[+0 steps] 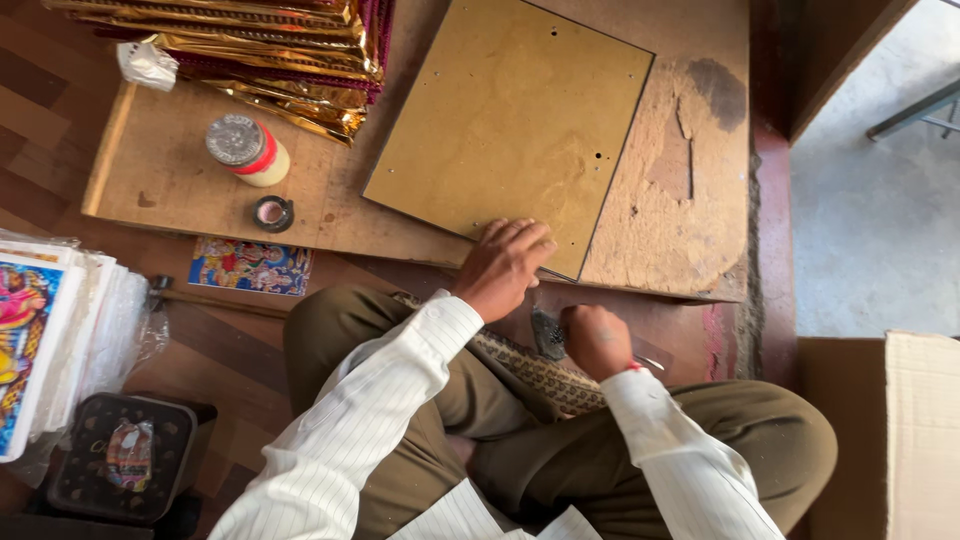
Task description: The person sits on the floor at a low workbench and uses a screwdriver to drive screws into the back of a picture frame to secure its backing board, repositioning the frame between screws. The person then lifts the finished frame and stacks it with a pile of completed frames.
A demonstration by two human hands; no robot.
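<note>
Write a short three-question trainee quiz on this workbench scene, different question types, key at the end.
1. True or false: the left hand lies flat on the near edge of the brown backing board.
2. What does the right hand close around? A) a small dark tool B) the round jar C) the colourful print
3. Fill in: the shiny gold frames are stacked at the far ____ corner of the wooden work board.

Key: 1 true; 2 A; 3 left.
</note>
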